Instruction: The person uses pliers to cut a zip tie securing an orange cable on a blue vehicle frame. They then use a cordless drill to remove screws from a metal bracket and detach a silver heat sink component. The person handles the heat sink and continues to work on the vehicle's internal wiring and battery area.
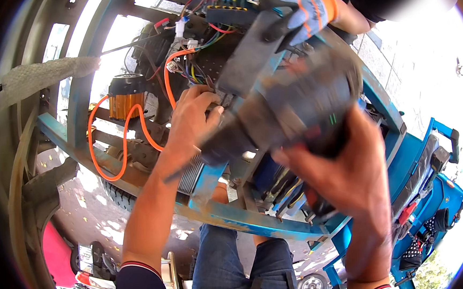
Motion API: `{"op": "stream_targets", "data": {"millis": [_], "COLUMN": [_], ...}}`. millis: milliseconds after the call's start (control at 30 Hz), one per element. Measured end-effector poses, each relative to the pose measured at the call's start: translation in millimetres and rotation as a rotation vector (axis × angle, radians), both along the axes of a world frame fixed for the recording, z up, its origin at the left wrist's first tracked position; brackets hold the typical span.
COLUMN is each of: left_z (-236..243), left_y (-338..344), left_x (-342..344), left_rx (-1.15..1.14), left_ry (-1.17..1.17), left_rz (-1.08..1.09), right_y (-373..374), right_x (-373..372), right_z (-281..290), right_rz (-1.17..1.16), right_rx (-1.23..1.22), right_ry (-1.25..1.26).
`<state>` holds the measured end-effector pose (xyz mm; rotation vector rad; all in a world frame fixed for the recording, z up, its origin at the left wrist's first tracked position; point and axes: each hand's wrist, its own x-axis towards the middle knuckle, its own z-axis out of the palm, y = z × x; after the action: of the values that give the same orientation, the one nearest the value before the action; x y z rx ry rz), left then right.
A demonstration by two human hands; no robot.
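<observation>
My right hand (pixel 346 168) grips a cordless drill (pixel 293 105), dark and smeared by motion. It is held over the blue frame (pixel 237 222), with its narrow front end toward the lower left. Over the open bay, my left hand (pixel 194 112) is closed, fingers curled beside the wiring (pixel 191 67); what it pinches, if anything, is hidden. Right by its fingertips is a flat grey box (pixel 247 57). A co-worker's gloved hand (pixel 305 13) rests at that box's upper end.
An orange cable (pixel 126 146) loops from a black and gold cylindrical unit (pixel 126 95) on the left. A wrapped bar (pixel 49 74) juts in from the left side. Below the frame are my legs (pixel 219 269) and a tyre (pixel 118 195). Blue vehicle parts (pixel 429 206) stand at right.
</observation>
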<state>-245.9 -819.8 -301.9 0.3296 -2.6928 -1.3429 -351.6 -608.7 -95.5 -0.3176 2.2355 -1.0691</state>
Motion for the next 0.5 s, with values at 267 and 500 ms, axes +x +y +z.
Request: {"op": "stream_targets", "data": {"millis": [267,500], "left_z": [-5,15], "left_y": [-6,8], "left_x": [-36,-57], "left_rx": [-0.294,-0.251], "left_ry": [-0.384,-0.726], "left_rz": [-0.332,-0.292], "right_y": [230,289], "right_x": [199,306], "right_z": [-69,-114], "right_rz": [-0.694,-1.293], "right_rx": [0.055,-0.159], "right_ry": [-0.632,-0.912]}}
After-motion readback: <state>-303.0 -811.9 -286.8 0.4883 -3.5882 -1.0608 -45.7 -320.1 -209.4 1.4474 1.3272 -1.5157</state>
